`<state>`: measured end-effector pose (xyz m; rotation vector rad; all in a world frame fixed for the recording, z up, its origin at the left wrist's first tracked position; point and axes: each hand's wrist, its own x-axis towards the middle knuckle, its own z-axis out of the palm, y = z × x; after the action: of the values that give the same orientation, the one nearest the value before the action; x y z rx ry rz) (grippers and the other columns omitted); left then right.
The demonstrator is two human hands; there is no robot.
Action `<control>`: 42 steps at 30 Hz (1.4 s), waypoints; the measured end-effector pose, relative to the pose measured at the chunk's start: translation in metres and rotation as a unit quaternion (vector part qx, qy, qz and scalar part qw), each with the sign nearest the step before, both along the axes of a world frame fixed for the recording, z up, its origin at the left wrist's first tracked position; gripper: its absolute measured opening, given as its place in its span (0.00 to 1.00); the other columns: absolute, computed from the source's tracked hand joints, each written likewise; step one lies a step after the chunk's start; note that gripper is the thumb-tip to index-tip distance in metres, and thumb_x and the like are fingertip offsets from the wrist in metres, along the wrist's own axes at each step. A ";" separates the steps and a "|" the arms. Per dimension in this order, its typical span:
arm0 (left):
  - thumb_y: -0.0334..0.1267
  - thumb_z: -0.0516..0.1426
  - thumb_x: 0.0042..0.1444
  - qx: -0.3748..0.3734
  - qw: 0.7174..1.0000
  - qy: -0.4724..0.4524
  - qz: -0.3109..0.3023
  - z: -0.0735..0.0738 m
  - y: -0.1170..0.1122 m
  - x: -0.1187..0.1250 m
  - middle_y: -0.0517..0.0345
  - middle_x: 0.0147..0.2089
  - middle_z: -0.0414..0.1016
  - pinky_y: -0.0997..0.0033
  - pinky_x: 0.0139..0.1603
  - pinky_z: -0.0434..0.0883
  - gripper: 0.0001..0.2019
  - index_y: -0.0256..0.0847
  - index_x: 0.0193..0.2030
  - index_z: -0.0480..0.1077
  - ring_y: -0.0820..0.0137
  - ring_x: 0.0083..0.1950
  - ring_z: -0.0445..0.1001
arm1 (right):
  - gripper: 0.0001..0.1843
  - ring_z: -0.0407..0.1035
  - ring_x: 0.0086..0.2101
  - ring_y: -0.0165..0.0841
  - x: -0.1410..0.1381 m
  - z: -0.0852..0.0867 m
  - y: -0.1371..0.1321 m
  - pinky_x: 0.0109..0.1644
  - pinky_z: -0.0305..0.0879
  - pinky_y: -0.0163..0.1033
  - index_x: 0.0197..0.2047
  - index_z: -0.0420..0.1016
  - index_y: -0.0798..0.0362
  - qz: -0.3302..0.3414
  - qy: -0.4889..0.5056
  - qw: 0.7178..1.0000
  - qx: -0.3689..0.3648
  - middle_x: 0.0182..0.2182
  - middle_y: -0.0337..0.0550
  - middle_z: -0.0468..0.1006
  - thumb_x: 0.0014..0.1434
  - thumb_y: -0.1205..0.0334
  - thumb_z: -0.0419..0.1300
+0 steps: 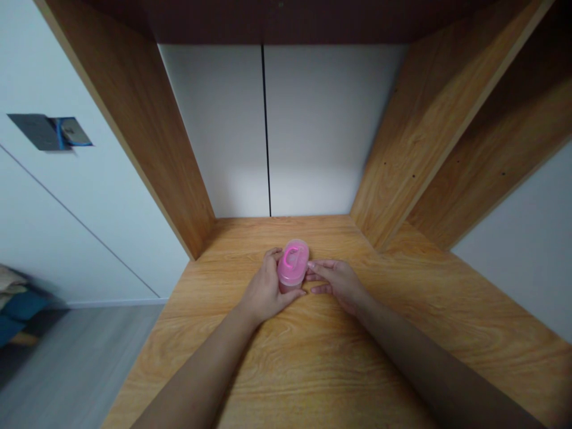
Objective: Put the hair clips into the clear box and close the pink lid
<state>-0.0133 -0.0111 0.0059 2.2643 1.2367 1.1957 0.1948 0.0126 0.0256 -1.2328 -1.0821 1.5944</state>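
A small oval plastic container (289, 287) with a pink lid (300, 262) stands on the wooden desk top (286, 369). The lid carries a brighter pink loop handle (288, 260) and looks seated on the container. Wrapped around the container's left side is my left hand (267, 289), its thumb across the near side. At the right edge of the lid, my right hand (336, 281) has thumb and forefinger together against the rim, the other fingers loosely bent below. The container's contents cannot be made out.
Wooden side panels rise at the left (147, 131) and right (415, 131), with a dark shelf (277, 21) overhead. A white back wall (313, 131) closes off the far side. An opened wall socket (67, 132) shows at the left, above a grey floor (111, 345).
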 end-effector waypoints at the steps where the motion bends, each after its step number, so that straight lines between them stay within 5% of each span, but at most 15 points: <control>1: 0.52 0.68 0.50 -0.001 1.000 0.006 0.002 -0.001 -0.001 0.001 0.35 0.64 0.59 0.40 0.65 0.65 0.44 0.37 0.65 0.51 0.45 0.69 0.61 | 0.15 0.77 0.34 0.34 0.000 -0.001 0.000 0.27 0.76 0.32 0.37 0.82 0.58 0.008 0.009 1.000 -0.003 0.34 0.50 0.82 0.51 0.55 0.73; 11: 0.45 0.65 0.55 -0.010 0.997 0.046 -0.062 -0.011 -0.007 0.010 0.28 0.75 0.37 0.36 0.72 0.55 0.48 0.38 0.71 0.36 0.43 0.77 0.40 | 0.14 0.73 0.29 0.26 0.009 -0.008 0.007 0.28 0.68 0.28 0.36 0.82 0.56 0.032 0.056 0.998 -0.025 0.32 0.44 0.82 0.51 0.55 0.74; 17: 0.47 0.70 0.49 -0.011 0.997 -0.001 -0.073 -0.009 -0.003 0.008 0.35 0.75 0.44 0.40 0.74 0.52 0.51 0.42 0.72 0.44 0.47 0.77 0.43 | 0.16 0.72 0.28 0.26 0.013 -0.004 0.007 0.26 0.63 0.27 0.34 0.81 0.57 0.081 0.063 0.994 -0.030 0.29 0.44 0.82 0.48 0.54 0.75; 27: 0.43 0.70 0.48 -0.019 0.998 0.001 -0.056 -0.009 0.000 0.008 0.33 0.74 0.46 0.37 0.72 0.55 0.48 0.42 0.70 0.48 0.46 0.77 0.46 | 0.19 0.75 0.35 0.31 0.010 -0.004 0.002 0.32 0.73 0.31 0.37 0.85 0.55 0.022 0.041 0.999 -0.018 0.37 0.46 0.84 0.42 0.55 0.78; 34: 0.41 0.70 0.47 -0.026 0.997 -0.021 -0.067 -0.008 -0.002 0.009 0.39 0.73 0.49 0.34 0.71 0.57 0.48 0.47 0.69 0.47 0.46 0.75 0.50 | 0.20 0.73 0.27 0.26 0.010 -0.008 0.005 0.32 0.73 0.31 0.31 0.85 0.57 0.009 0.039 0.999 0.004 0.28 0.44 0.82 0.37 0.54 0.79; 42: 0.40 0.70 0.46 -0.024 0.996 -0.036 -0.082 -0.006 -0.002 0.007 0.42 0.72 0.53 0.36 0.71 0.58 0.48 0.51 0.69 0.48 0.47 0.74 0.53 | 0.21 0.75 0.28 0.29 0.012 -0.018 0.012 0.39 0.75 0.37 0.30 0.81 0.57 0.018 0.034 0.999 0.038 0.28 0.43 0.82 0.37 0.53 0.79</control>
<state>-0.0061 -0.0134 -0.0005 2.2196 1.0198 1.1626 0.2063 0.0242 0.0080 -1.1065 -1.1167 1.5960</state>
